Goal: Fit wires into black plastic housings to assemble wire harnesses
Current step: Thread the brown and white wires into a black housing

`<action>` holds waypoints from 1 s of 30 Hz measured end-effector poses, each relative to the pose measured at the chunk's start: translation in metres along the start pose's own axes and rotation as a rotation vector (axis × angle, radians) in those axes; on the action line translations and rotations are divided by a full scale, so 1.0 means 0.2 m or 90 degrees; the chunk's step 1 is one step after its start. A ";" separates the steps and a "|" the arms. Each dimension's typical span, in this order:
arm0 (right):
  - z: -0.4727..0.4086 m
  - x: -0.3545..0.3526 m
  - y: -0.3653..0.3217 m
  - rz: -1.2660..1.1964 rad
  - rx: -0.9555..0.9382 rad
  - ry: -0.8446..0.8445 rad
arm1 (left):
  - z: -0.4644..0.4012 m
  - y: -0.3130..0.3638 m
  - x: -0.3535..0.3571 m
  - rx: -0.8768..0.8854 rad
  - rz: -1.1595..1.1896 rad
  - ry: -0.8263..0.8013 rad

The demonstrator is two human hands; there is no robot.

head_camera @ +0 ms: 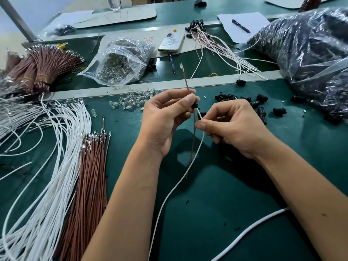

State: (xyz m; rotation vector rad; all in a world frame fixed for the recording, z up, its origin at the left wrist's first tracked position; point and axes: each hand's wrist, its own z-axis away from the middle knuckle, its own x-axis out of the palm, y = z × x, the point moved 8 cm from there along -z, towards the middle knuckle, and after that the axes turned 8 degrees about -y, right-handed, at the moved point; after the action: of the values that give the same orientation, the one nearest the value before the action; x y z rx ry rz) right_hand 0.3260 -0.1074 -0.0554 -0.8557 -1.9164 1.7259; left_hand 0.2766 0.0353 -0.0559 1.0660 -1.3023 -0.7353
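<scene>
My left hand (165,117) pinches a small black housing (194,105) together with a brown wire (185,81) whose metal terminal points up and away. The wire's tail hangs down below the hand. My right hand (231,127) pinches a white wire (200,146) just below the housing, its tip at the housing's underside. The white wire trails down towards me over the green mat. Loose black housings (260,106) lie scattered behind my right hand.
A fan of white wires (56,147) and a bundle of brown wires (90,176) lie at the left. Clear bulbs (131,100) sit ahead, with a bag of bulbs (120,63), a phone (171,42), finished harnesses (216,44) and a big bag of housings (310,53) beyond.
</scene>
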 end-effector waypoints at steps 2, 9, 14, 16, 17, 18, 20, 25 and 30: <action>0.00 0.00 0.00 -0.005 -0.003 -0.001 | 0.00 0.00 0.01 0.001 -0.005 -0.026; 0.01 0.00 -0.01 -0.009 -0.025 0.011 | 0.02 0.06 0.06 0.055 -0.009 -0.083; 0.01 -0.01 -0.03 -0.035 -0.040 0.016 | 0.02 0.07 0.06 0.079 -0.019 -0.083; 0.01 -0.02 -0.03 -0.014 -0.041 0.022 | 0.02 0.07 0.06 0.079 -0.021 -0.078; 0.01 -0.02 -0.03 0.002 -0.046 0.026 | 0.02 0.07 0.06 0.079 -0.019 -0.078; 0.01 -0.02 -0.04 0.012 -0.051 0.030 | 0.02 0.08 0.06 0.079 -0.018 -0.078; 0.01 -0.03 -0.04 0.012 -0.062 0.039 | 0.02 0.08 0.06 0.077 -0.018 -0.080; 0.01 -0.04 -0.06 0.020 -0.087 0.036 | 0.02 0.08 0.07 0.077 -0.018 -0.087; 0.01 -0.02 -0.08 -0.005 -0.117 0.022 | 0.03 0.09 0.08 0.087 -0.020 -0.106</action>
State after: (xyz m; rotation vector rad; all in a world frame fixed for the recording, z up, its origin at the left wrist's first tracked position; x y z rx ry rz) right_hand 0.3249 -0.1135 -0.0391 -0.9348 -2.0771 1.5373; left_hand 0.2716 0.0259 -0.0336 1.1560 -1.4989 -0.7805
